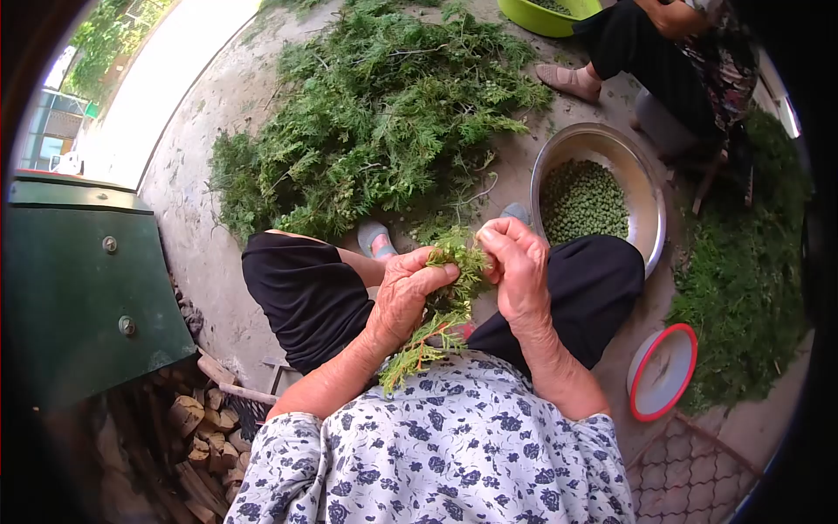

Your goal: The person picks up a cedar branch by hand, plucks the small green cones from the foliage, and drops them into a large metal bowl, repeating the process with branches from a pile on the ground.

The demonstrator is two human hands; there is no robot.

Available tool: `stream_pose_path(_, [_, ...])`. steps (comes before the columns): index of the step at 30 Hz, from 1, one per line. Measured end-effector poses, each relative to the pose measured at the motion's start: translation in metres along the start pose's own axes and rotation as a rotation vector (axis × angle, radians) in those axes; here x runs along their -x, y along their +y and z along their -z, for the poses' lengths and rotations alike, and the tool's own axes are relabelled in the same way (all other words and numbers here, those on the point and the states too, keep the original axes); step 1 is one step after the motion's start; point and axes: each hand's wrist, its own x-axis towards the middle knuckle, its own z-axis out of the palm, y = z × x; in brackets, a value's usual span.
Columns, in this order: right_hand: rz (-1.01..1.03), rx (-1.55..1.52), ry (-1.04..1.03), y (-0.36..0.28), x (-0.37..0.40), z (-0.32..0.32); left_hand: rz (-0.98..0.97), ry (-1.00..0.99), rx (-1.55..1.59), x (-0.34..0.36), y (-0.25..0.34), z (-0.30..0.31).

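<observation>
My left hand (pixel 403 295) is closed round a leafy evergreen sprig (pixel 429 339), thumb pressed on top; its lower end hangs over my lap. Just beside the sprig's upper tip, my right hand (pixel 520 269) is pinched, thumb against fingers. Whatever lies between those fingertips is too small or hidden to name. Right of my knee stands a wide steel basin (pixel 656 188) holding many small round green cones (pixel 583 205). A large heap of cut evergreen branches (pixel 375 122) lies on the ground past my feet.
Another person (pixel 668 61) sits at the upper right, near a lime-green basin (pixel 546 19). More greenery (pixel 742 279) covers the ground at right, beside a red-rimmed white bowl (pixel 663 374). At left are a dark green metal box (pixel 78 288) and split firewood (pixel 205 437).
</observation>
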Motion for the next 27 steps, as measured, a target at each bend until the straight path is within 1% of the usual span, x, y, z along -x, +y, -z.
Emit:
stream_pose_path(2, [-0.074,-0.159,-0.042,-0.005,-0.007,0.009,-0.170,-0.014,-0.107,0.002,0.000,0.000])
stream_pose_path(3, [-0.118,-0.232,-0.075,-0.006,-0.008,0.012,-0.170,-0.015,-0.108,0.001,0.001,0.000])
stream_pose_path(4, [-0.118,-0.233,-0.074,-0.007,-0.007,0.011,0.004,-0.009,0.058,0.000,0.003,0.000])
stream_pose_path(5, [-0.098,-0.276,-0.133,-0.009,-0.005,0.011,0.179,-0.003,0.225,-0.001,0.003,0.000])
stream_pose_path(6, [-0.078,-0.317,-0.192,-0.010,-0.003,0.011,0.178,-0.002,0.226,-0.001,0.001,0.001])
stream_pose_path(7, [-0.078,-0.316,-0.192,-0.009,-0.003,0.013,0.165,0.005,0.172,-0.001,-0.004,0.003])
stream_pose_path(9, [-0.035,-0.280,-0.358,-0.006,-0.003,0.019,0.153,0.011,0.120,-0.002,-0.007,0.003])
stream_pose_path(10, [-0.088,-0.192,-0.300,-0.006,0.001,0.016,0.132,0.007,0.082,-0.002,-0.006,0.003])
stream_pose_path(11, [-0.088,-0.193,-0.299,-0.003,0.002,0.015,0.111,0.003,0.044,-0.002,-0.006,0.002])
stream_pose_path(13, [0.341,0.381,-0.280,0.005,0.002,0.011,0.085,-0.012,-0.003,-0.002,-0.006,0.002])
stream_pose_path(14, [0.404,0.408,-0.244,0.007,0.002,0.006,0.060,-0.025,-0.048,-0.002,-0.006,0.001])
stream_pose_path(15, [0.404,0.407,-0.243,0.006,0.003,0.006,0.060,-0.026,-0.049,-0.001,-0.007,0.001])
stream_pose_path(17, [0.249,0.349,-0.201,0.005,0.005,0.005,0.047,-0.020,-0.054,0.000,-0.009,0.001])
stream_pose_path(18, [0.112,0.215,-0.223,0.007,0.006,0.006,0.060,-0.034,-0.120,0.001,-0.008,0.004])
stream_pose_path(19, [0.112,0.215,-0.224,0.007,0.005,0.008,0.060,-0.034,-0.120,0.001,-0.006,0.005])
stream_pose_path(21, [-0.188,-0.355,-0.246,0.005,0.000,0.015,0.076,-0.026,-0.208,0.000,-0.001,0.008])
stream_pose_path(22, [-0.179,-0.376,-0.296,0.003,-0.005,0.021,0.015,-0.043,-0.281,0.001,-0.001,0.009])
stream_pose_path(23, [-0.178,-0.376,-0.296,0.001,-0.005,0.019,0.015,-0.043,-0.281,0.000,-0.001,0.007])
stream_pose_path(25, [-0.098,-0.330,-0.290,-0.009,-0.002,0.013,0.049,-0.004,-0.044,0.001,-0.004,0.000])
stream_pose_path(26, [-0.086,-0.292,-0.380,-0.008,-0.004,0.018,0.049,-0.006,-0.042,0.000,-0.004,-0.001])
stream_pose_path(27, [-0.085,-0.291,-0.379,-0.010,-0.003,0.018,0.056,0.000,-0.048,-0.001,-0.004,-0.002])
